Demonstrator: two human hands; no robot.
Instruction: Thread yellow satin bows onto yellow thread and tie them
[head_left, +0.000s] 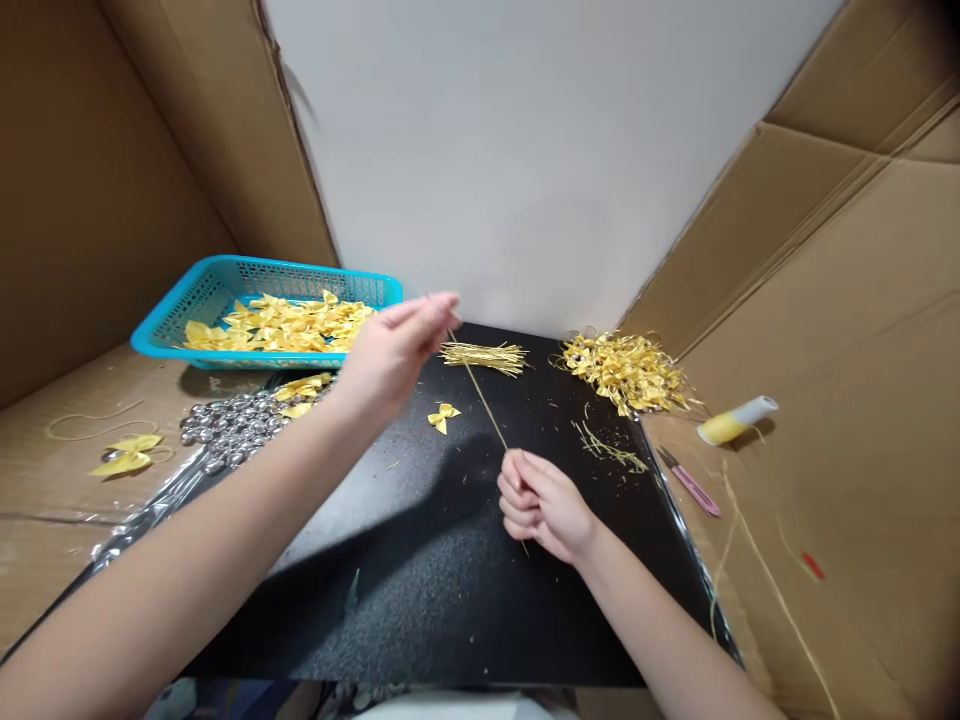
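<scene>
A thin gold cord (486, 408) runs taut on a slant between my two hands above the black work surface. My left hand (401, 350), higher up, pinches the cord's upper end between thumb and fingers. Lower and to the right, my right hand (541, 503) is closed in a fist round the cord, with a short tail hanging out below it. A single yellow bow (443, 417) lies on the black surface under the cord. Behind it sits a bundle of cut gold cords (491, 357), just right of my left hand.
At the back left, a blue basket (169, 318) holds yellow bows, with silver beads (232, 428) before it. A pile of corded bows (626, 372) lies back right, near a thread spool (737, 421) and a pink-handled tool (696, 488). Cardboard walls stand on both sides.
</scene>
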